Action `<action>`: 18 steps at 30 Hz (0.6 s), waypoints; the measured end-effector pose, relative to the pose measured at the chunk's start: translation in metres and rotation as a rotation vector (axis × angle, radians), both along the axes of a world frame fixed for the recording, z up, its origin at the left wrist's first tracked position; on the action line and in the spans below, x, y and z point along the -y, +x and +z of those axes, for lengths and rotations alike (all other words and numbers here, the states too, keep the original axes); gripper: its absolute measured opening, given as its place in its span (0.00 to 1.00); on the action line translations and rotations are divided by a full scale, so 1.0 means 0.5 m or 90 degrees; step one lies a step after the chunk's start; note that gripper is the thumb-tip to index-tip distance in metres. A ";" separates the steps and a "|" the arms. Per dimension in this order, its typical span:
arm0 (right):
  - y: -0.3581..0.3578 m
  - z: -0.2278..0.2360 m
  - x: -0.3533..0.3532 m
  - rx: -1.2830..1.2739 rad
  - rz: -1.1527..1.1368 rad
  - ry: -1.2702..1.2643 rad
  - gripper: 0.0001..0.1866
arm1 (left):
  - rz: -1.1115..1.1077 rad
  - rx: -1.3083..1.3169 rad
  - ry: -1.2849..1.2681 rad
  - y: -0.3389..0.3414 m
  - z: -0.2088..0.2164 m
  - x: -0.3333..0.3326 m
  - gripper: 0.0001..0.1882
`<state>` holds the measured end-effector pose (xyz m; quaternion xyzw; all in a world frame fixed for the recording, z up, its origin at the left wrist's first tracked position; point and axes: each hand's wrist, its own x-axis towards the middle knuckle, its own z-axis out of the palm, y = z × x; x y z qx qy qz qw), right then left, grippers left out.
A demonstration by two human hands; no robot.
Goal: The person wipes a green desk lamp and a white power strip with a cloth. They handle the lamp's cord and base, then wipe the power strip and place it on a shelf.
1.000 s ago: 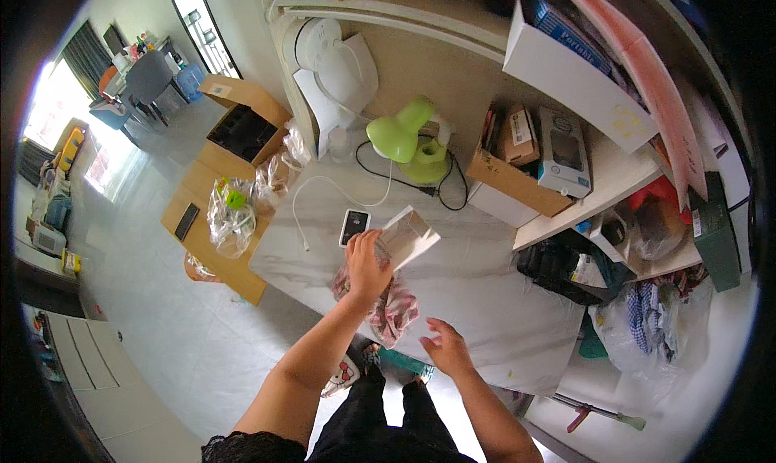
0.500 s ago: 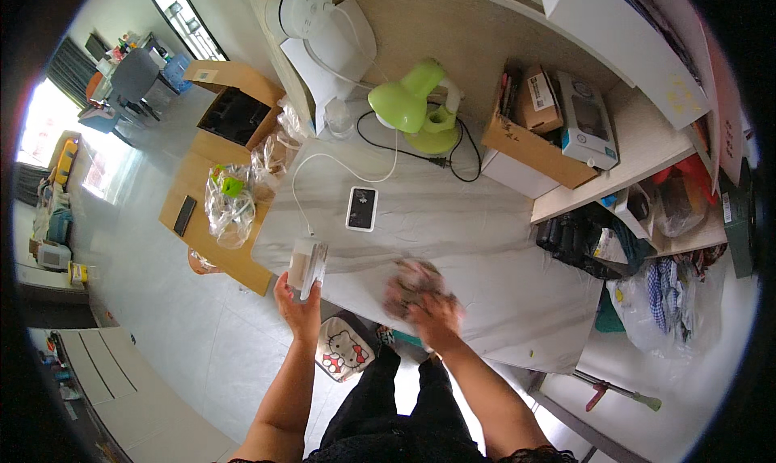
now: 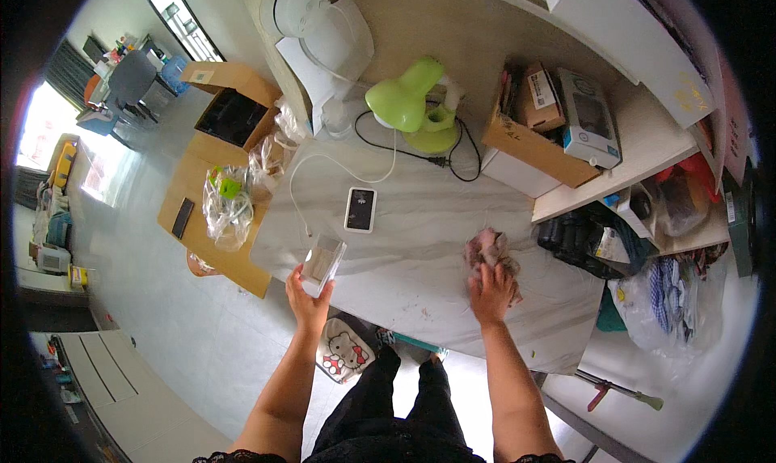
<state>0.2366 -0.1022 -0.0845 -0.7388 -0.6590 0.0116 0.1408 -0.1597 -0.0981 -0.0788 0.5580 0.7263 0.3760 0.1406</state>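
Observation:
My left hand (image 3: 307, 308) is closed around the lower end of a small clear box (image 3: 325, 259) with something pale inside, held over the table's front-left edge. Under my right hand (image 3: 491, 300) lies a crumpled pinkish-grey cloth (image 3: 488, 243), pressed against the marbled grey tabletop (image 3: 404, 261). My right fingers rest over the cloth and partly hide it. Small dark specks (image 3: 428, 311) lie on the table between my hands. A white device with a black screen (image 3: 360, 210) lies farther back. Beside it, a white cable (image 3: 303, 208) curves across from the lamp.
At the back stand a green desk lamp (image 3: 400, 103), a clear cup (image 3: 337, 121) and a cardboard box (image 3: 533, 152) of goods. Black items (image 3: 566, 236) sit by the right shelf. Left, a wooden surface (image 3: 182, 184) holds a phone (image 3: 183, 218) and plastic-wrapped items (image 3: 228, 212).
My right hand has swept the cloth to the right and slightly away from me. My left hand has shifted the clear box a little to the right and tilted it.

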 end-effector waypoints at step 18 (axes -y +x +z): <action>-0.012 0.010 0.101 -0.079 0.070 -0.167 0.29 | 0.078 -0.163 -0.264 0.291 0.064 -0.309 0.46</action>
